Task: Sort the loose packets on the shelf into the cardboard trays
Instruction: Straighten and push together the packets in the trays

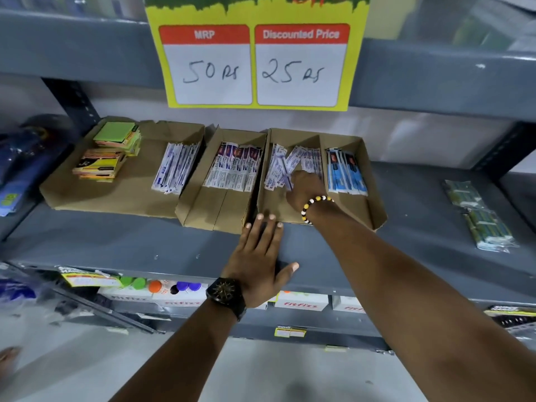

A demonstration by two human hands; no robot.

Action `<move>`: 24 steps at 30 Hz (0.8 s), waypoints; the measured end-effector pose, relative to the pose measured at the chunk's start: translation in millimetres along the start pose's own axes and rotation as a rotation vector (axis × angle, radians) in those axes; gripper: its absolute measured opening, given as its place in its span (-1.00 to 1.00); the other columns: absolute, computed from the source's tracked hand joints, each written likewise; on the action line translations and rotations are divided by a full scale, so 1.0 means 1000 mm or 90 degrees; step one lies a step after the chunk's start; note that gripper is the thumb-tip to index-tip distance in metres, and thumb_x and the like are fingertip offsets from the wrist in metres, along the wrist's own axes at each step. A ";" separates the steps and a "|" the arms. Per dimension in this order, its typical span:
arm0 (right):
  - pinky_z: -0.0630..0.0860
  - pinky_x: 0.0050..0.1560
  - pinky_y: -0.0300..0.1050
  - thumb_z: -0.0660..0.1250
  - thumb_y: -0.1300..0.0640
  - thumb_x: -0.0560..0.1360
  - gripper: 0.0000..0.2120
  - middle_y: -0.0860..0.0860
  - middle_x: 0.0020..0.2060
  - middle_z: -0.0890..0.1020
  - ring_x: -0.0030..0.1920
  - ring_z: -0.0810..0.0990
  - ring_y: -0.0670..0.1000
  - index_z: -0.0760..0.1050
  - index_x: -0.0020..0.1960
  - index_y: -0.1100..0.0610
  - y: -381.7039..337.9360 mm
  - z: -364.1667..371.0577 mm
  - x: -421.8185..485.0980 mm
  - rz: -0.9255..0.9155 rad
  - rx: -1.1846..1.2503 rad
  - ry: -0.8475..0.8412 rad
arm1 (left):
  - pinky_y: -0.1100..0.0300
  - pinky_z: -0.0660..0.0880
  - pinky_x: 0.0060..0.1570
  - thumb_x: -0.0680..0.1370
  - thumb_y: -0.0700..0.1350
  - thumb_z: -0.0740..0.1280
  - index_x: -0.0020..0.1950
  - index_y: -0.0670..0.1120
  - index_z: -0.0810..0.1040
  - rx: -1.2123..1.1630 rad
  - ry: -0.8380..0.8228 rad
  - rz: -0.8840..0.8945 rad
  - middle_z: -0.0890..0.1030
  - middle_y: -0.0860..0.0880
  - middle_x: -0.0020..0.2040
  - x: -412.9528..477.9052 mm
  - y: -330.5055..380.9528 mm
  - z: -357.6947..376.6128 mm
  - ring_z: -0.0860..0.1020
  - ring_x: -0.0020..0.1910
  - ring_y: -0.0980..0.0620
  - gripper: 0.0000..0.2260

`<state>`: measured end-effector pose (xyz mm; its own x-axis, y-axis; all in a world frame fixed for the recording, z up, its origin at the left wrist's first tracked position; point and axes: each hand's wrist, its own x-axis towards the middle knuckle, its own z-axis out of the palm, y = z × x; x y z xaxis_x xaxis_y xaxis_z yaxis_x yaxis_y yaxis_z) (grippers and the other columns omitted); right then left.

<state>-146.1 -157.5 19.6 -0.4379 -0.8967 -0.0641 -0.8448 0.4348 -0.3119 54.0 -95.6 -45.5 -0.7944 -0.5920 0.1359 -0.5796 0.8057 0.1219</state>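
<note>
**Cardboard trays on a grey shelf, both hands at the right one**

Cardboard trays stand side by side on the grey metal shelf (145, 242): three of them. The left tray (87, 198) holds two stacks of green and orange pads (108, 150) and one row of white-and-blue packets (175, 168). The middle tray (203, 207) holds one row of purple-and-white packets (233, 166). The right tray (374, 198) has two compartments: loose white packets (282, 165) lie jumbled in the left one, and a row of blue packets (345, 172) stands in the right one.

The right hand (306, 188), with a beaded bracelet (314, 206) at the wrist, reaches into the left compartment; its fingers are curled down among the white packets, and whether they grip one cannot be told. The left hand (261, 256), wearing a black watch (226, 294), lies flat and spread on the shelf, fingertips touching the right tray's front edge, holding nothing.

Green packets (481, 216) lie loose on the shelf, well apart to the right. One yellow price sign (255, 53) hangs above.
</note>
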 end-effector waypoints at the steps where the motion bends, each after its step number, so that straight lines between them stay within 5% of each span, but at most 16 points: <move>1: 0.44 0.23 -0.06 0.32 0.12 0.50 -0.56 0.16 0.27 0.56 0.26 0.54 0.17 0.40 0.34 0.21 -0.001 0.000 0.001 0.008 -0.003 -0.003 | -0.11 -0.17 0.57 0.60 0.35 -0.10 0.63 -0.17 -0.05 0.001 -0.008 -0.001 -0.06 -0.15 0.65 0.000 0.000 0.000 -0.23 0.61 -0.15 -0.22; 10: 0.48 -0.12 -0.13 0.37 0.36 0.39 -0.71 0.19 0.03 0.64 0.06 0.63 0.20 0.51 0.10 0.23 -0.002 -0.006 -0.002 0.049 0.072 0.112 | -0.11 -0.20 0.57 0.60 0.35 -0.12 0.64 -0.15 -0.08 -0.005 -0.035 0.010 -0.11 -0.13 0.66 0.003 -0.002 0.002 -0.31 0.60 -0.11 -0.23; 13: 0.56 -0.03 0.00 0.28 0.45 0.38 -0.69 0.23 0.03 0.62 0.05 0.62 0.25 0.51 0.09 0.25 -0.001 -0.011 -0.006 -0.018 0.014 0.157 | -0.13 -0.17 0.57 0.60 0.35 -0.13 0.63 -0.15 -0.06 0.005 -0.035 0.012 -0.07 -0.15 0.66 0.003 -0.001 0.003 -0.25 0.61 -0.14 -0.24; 18: 0.53 0.05 0.01 0.27 0.36 0.45 -0.73 0.23 0.09 0.58 0.10 0.60 0.25 0.56 0.12 0.25 -0.005 -0.007 -0.012 -0.129 -0.108 0.075 | -0.14 -0.16 0.57 0.59 0.35 -0.17 0.63 -0.14 -0.08 0.017 -0.050 0.004 -0.07 -0.15 0.66 0.004 -0.002 0.002 -0.24 0.61 -0.14 -0.23; 22: 0.48 -0.06 -0.15 0.22 0.13 0.52 -0.74 0.19 0.02 0.67 0.08 0.61 0.20 0.65 0.07 0.16 -0.004 -0.006 -0.020 -0.152 -0.061 -0.010 | -0.12 -0.22 0.57 0.60 0.35 -0.16 0.63 -0.14 -0.10 0.012 -0.055 0.006 -0.08 -0.13 0.66 0.003 -0.001 0.001 -0.27 0.61 -0.13 -0.24; 24: 0.52 0.07 -0.12 0.20 0.20 0.52 -0.70 0.19 0.12 0.66 0.16 0.59 0.21 0.62 0.15 0.18 0.000 -0.013 -0.021 -0.137 -0.036 0.000 | -0.10 -0.25 0.56 0.60 0.34 -0.15 0.63 -0.14 -0.09 0.010 -0.053 0.005 -0.08 -0.13 0.66 0.003 0.000 -0.002 -0.26 0.61 -0.13 -0.25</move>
<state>-141.0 -137.2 33.6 -0.2453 -0.9694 -0.0015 -0.9348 0.2370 -0.2645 51.8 -97.6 -43.6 -0.8106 -0.5830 0.0545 -0.5759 0.8106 0.1061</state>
